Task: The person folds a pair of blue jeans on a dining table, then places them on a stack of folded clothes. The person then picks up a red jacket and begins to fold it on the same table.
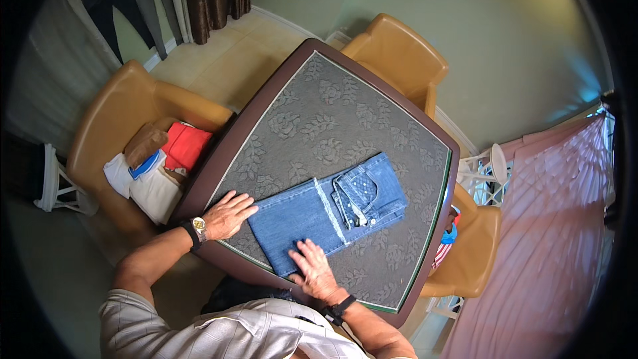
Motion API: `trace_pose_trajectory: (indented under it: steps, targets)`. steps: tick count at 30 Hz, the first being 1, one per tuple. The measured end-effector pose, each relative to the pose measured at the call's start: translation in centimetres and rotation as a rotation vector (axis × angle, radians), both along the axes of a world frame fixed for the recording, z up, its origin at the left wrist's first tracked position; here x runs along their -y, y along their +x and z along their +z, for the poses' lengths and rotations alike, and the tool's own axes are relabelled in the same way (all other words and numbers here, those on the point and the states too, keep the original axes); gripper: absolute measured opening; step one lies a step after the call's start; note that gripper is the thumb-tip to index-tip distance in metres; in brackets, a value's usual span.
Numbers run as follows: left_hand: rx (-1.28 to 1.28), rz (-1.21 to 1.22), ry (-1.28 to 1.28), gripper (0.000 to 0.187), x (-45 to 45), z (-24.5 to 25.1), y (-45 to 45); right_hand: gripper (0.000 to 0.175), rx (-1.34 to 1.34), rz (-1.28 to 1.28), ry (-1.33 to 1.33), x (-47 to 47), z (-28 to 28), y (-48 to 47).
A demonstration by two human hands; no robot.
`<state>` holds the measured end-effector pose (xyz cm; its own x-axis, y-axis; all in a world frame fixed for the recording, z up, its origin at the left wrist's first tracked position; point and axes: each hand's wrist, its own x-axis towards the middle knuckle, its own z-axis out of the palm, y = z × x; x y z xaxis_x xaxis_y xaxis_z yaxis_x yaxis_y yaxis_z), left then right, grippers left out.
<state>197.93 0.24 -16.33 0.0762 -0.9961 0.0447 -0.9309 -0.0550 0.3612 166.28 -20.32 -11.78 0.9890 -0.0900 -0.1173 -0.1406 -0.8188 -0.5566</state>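
A pair of blue denim jeans [294,219] lies folded on the table before me, its legs doubled back and the frayed hem [329,209] running across the fold. The waistband [349,219], with a button, is toward the right end. My left hand [230,215] rests at the table's left edge, fingertips beside the left upper corner of the denim. Over the lower left part of the jeans is my right hand [314,269], fingers spread; it looks slightly blurred. Neither hand grips anything.
The table [309,99] has a dark floral top and a brown rim. Folded clothes [154,179] lie on a tan armchair [107,124] at left. More clothing [445,244] lies on the right armchair [478,249]. Another armchair [403,55] stands beyond the far edge.
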Motion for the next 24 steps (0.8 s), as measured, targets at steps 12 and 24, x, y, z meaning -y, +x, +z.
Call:
trace_pose_trajectory:
  steps: [12,24]
  targets:
    - [0.034,-0.083,-0.15,0.046,1.1,-1.0,0.8,0.048,0.127,-0.134,-0.131,-5.0,-4.0,-0.5]
    - [-0.025,-0.142,-0.165,0.044,2.0,1.2,1.7,0.033,0.288,-0.347,0.239,-3.6,-2.3,-0.1]
